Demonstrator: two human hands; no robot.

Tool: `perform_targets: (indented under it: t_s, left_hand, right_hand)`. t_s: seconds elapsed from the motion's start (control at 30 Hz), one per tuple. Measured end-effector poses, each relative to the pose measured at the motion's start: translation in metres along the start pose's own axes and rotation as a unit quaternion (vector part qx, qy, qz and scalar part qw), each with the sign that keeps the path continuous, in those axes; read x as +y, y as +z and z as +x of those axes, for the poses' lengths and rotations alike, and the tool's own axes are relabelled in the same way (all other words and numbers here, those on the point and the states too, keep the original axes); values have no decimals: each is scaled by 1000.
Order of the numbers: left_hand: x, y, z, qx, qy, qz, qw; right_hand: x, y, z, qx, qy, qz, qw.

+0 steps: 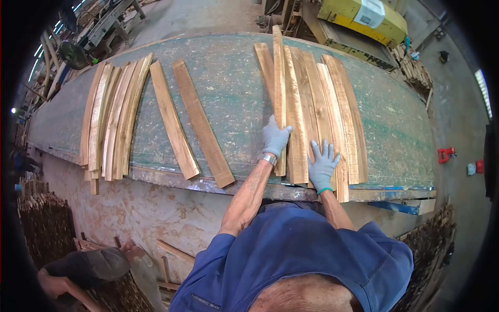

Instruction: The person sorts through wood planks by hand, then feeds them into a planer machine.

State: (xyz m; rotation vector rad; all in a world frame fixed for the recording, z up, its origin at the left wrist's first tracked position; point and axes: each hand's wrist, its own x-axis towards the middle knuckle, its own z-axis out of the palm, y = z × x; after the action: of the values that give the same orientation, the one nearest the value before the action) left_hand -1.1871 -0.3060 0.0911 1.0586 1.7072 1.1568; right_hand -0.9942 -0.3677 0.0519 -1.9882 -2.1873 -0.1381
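My left hand (276, 136), in a grey glove with a metal watch at the wrist, is closed around the lower end of a narrow wooden strip (279, 78). That strip lies over other boards and reaches beyond their far ends. My right hand (323, 165), also gloved, lies flat with spread fingers on the near part of the boards (312, 99) on the right side of the green worktable (228, 67). Two separate boards, one lighter (174, 125) and one darker (202, 125), lie left of my left hand.
A group of overlapping boards (117, 114) lies on the table's left part. A yellow machine (338, 15) stands beyond the far edge. Another person (93, 265) is at the lower left. Wood stacks (44, 218) stand on the floor, with red objects (445, 155) at right.
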Motion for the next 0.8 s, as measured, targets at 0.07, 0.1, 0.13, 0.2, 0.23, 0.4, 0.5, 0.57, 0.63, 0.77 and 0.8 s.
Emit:
perform_targets:
  t_s: [0.07,0.1,0.13,0.2,0.23,0.4,0.5,0.57,0.63,0.77,0.8]
  left_hand:
    - [-10,20,0,-14,20,-20,999]
    - [-12,31,-4,-26,26,-48,998]
    - [-12,39,-8,-40,32,-77,996]
    - [-16,52,-17,-82,24,-97,992]
    - [-21,53,-19,-98,27,-128,987]
    - [-34,22,-19,-15,65,-83,994]
    - [-31,0,-8,-41,36,-132,990]
    - [-35,-9,-2,-84,22,-132,987]
    - [-40,-16,-5,-146,7,-79,986]
    - [3,-11,-9,112,75,368,920]
    - [1,-12,6,126,106,325,931]
  right_hand:
    - [22,6,-11,2,25,-4,1000]
    - [35,4,-16,3,34,3,999]
    - [53,6,-20,5,32,16,999]
    - [91,9,-30,11,31,39,999]
    - [99,-6,-32,-12,32,7,999]
    - [81,-62,-16,-17,101,240,965]
    - [34,-83,-5,-106,64,143,982]
    - [48,-81,7,-140,95,259,951]
    - [75,-76,12,-130,87,451,879]
    - [145,-135,18,-219,132,801,542]
    - [165,-131,11,-201,129,807,540]
